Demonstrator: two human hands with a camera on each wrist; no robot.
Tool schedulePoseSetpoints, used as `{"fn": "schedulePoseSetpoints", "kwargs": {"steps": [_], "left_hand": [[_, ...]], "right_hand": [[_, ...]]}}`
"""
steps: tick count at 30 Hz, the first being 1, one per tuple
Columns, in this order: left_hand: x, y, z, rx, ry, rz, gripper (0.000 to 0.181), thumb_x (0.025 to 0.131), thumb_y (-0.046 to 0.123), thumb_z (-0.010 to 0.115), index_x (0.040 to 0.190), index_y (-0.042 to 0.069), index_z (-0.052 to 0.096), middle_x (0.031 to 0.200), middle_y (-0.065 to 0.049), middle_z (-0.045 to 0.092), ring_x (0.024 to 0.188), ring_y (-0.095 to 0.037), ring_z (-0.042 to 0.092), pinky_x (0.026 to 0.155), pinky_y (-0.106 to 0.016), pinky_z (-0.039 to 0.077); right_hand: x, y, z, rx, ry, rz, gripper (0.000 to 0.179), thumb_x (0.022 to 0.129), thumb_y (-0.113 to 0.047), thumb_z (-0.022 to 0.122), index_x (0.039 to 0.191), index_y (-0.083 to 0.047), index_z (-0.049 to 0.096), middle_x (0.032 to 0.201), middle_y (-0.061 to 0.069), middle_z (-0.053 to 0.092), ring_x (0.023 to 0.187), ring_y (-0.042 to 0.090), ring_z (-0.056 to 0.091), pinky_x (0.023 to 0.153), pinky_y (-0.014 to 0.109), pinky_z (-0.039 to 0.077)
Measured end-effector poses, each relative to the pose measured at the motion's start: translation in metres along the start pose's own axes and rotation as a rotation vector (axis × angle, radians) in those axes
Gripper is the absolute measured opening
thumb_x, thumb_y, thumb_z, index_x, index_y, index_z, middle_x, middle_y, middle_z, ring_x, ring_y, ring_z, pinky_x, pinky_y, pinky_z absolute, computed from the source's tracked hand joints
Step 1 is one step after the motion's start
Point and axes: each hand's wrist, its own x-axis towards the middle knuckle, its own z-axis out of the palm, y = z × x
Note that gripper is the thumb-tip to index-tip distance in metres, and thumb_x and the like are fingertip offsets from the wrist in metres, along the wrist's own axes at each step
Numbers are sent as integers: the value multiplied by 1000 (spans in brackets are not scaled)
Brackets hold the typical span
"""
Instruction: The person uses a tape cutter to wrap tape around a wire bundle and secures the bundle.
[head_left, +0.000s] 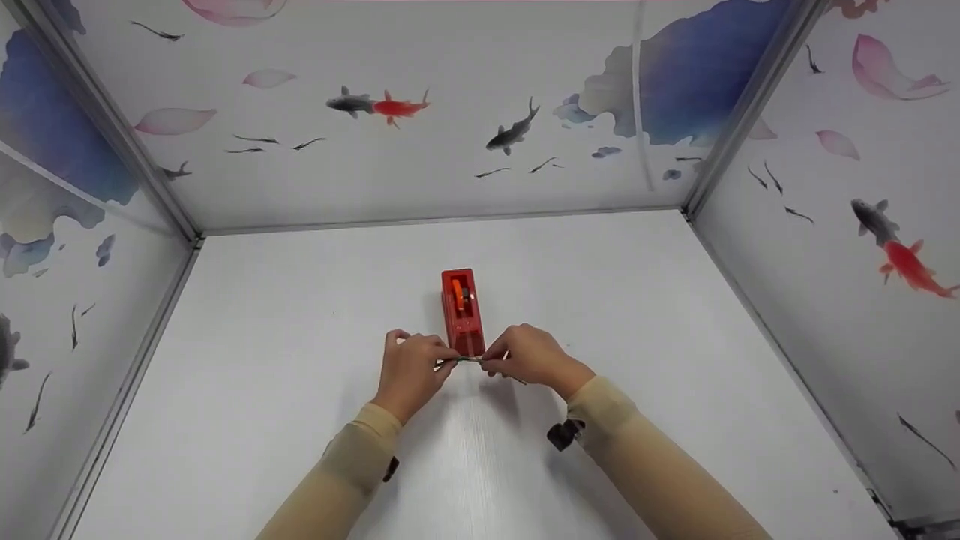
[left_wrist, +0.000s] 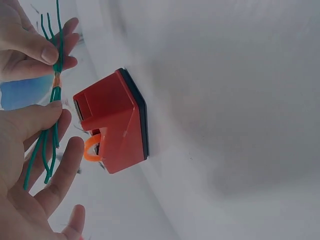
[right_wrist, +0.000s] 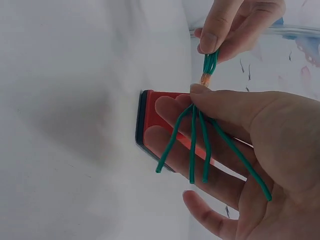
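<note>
Both hands pinch a bundle of thin green insulated wires (left_wrist: 55,120), one hand on each side of a short orange-copper stretch (left_wrist: 57,80). My left hand (head_left: 412,371) grips the left part between thumb and fingertips. My right hand (head_left: 531,361) pinches the right part close to the copper-coloured stretch. In the right wrist view several loose wire ends (right_wrist: 192,150) fan out below the right thumb. Just past the fingertips stands a red tape dispenser (head_left: 462,307) with an orange roll core (head_left: 459,294), its near end right at the bundle in the head view.
The dispenser has a dark base (left_wrist: 140,110) and stands on the white tabletop (head_left: 300,315). White panels (head_left: 420,172) printed with fish and petals enclose the table at the back and both sides, with metal posts (head_left: 727,142) at the corners.
</note>
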Motion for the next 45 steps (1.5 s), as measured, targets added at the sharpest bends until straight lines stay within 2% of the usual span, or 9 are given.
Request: {"fn": "schedulePoseSetpoints", "kwargs": {"steps": [5,11,18,23,28,31,34,39,45], "left_hand": [[-2,0,1,-41,-21,-29,14,86,29,86,100,29,85,87,7,78,86,-15,71,102,-55,43],[-3,1,4,-109,-49,-86,19,84,27,88,102,28,84,91,6,79,89,-14,73,105,-57,42],[-2,-1,4,-308,-66,-149,17,89,32,83,105,26,81,96,7,78,86,-12,70,102,-54,40],[3,-5,5,-426,-162,-192,17,97,35,73,108,24,80,92,9,79,85,-11,69,98,-50,37],[6,-8,6,-517,-229,-235,12,96,28,74,105,24,80,94,11,76,91,-12,68,102,-52,36],[7,-9,7,-542,-224,-231,10,95,25,76,104,25,80,96,11,76,92,-13,66,102,-51,37],[6,-10,8,-545,-198,-217,9,93,24,77,102,25,79,95,11,75,90,-13,64,98,-46,44],[7,-9,10,-492,-156,-168,10,92,22,79,102,24,77,93,9,75,86,-12,62,96,-43,42],[8,-7,13,-429,-136,-123,10,91,20,79,101,22,75,94,7,73,89,-12,68,102,-49,35]], "right_hand": [[2,4,3,57,34,43,12,90,-23,82,100,-17,85,84,-8,79,71,7,65,66,28,53],[3,7,3,104,50,57,16,89,-22,83,103,-14,84,86,-8,79,74,9,68,72,31,58],[1,11,2,130,82,12,17,89,-21,83,103,-13,84,83,-8,78,72,9,70,70,29,58],[1,12,3,123,132,-35,18,88,-21,83,104,-12,84,85,-7,79,71,8,70,68,28,58],[0,14,4,113,178,-61,16,87,-20,84,101,-13,84,89,-6,80,74,3,69,69,27,58],[0,15,4,110,202,-54,14,87,-20,85,100,-17,85,91,-8,80,78,3,68,72,27,57],[0,14,5,103,228,-66,13,86,-19,85,99,-20,85,91,-9,80,82,4,69,76,31,58],[2,14,6,99,260,-94,10,86,-17,85,96,-18,85,90,-7,80,85,8,71,84,44,60],[5,16,8,67,276,-94,7,86,-18,86,93,-18,85,87,-7,80,81,7,69,82,37,58]]}}
